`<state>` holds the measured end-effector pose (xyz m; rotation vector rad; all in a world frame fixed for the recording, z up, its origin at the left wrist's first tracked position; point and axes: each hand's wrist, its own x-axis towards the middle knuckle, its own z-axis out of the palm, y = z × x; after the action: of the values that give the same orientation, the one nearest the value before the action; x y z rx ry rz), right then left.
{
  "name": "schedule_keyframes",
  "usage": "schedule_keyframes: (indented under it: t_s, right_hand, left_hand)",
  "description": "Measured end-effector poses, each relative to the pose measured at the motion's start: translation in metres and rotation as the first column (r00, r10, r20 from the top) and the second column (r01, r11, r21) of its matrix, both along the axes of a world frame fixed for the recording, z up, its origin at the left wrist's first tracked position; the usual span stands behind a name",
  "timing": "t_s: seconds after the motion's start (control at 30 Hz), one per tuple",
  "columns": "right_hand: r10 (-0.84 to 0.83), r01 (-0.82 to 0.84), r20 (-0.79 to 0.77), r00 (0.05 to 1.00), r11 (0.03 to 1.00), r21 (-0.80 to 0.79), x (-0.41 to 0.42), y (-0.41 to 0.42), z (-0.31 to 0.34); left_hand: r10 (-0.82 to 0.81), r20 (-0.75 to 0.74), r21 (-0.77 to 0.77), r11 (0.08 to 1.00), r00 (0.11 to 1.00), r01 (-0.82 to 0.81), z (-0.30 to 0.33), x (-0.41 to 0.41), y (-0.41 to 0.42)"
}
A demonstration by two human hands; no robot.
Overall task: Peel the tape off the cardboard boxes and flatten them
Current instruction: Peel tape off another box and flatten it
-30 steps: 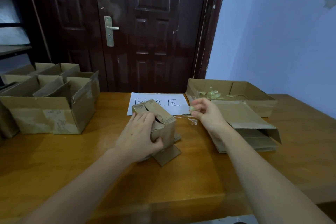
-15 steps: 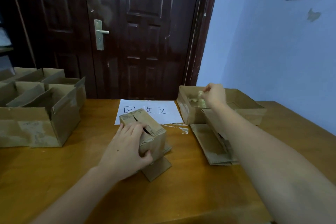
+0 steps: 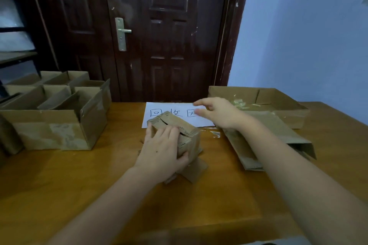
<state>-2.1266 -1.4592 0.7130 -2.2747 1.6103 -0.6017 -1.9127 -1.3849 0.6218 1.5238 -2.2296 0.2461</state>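
Observation:
A small cardboard box (image 3: 189,135) stands on the wooden table (image 3: 99,175) in the middle, its flaps splayed out underneath. My left hand (image 3: 161,153) grips it from the near side, fingers over the top and thumb on the right face. Above the white paper sheet, to the box's upper right, my right hand (image 3: 217,113) hovers with relaxed fingers and holds nothing. A flattened cardboard box (image 3: 278,131) lies on the table under my right forearm. Behind it sits an open shallow box (image 3: 278,95) with a wad of peeled tape (image 3: 239,103) inside.
Several open cardboard boxes (image 3: 55,117) are grouped at the table's left. A white paper sheet (image 3: 159,113) with handwritten characters lies at the back centre. Small tape scraps (image 3: 216,134) lie right of the small box. A dark door (image 3: 167,32) and blue wall stand behind.
My right hand carried a tape wad to the shallow box at the back right, let it go there, and has swung back left, empty. My left hand kept its grip on the small box.

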Motion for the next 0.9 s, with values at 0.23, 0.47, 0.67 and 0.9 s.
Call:
schedule_keyframes:
  t_s: [0.23,0.47,0.67,0.9]
  right_hand:
    - [0.202,-0.175,-0.181,0.962,0.973,0.153,0.041,0.056,-0.024]
    - [0.236,-0.206,-0.311,0.921,0.97,0.125,0.045,0.063,-0.025]
    - [0.096,-0.097,-0.212,0.973,0.995,0.004,0.052,0.066,-0.033]
    - [0.031,-0.075,-0.15,0.988,0.951,-0.3,0.062,0.078,-0.043]
  left_hand:
    - [-0.171,0.096,0.078,0.983,0.981,0.164,0.021,0.031,-0.003]
    - [-0.196,0.253,0.075,0.98,0.947,0.183,0.04,0.058,-0.002]
    - [-0.095,0.136,0.029,0.995,0.986,0.092,0.029,0.067,0.01]
    - [-0.057,0.184,-0.115,0.99,0.981,0.079,0.029,0.069,0.011]
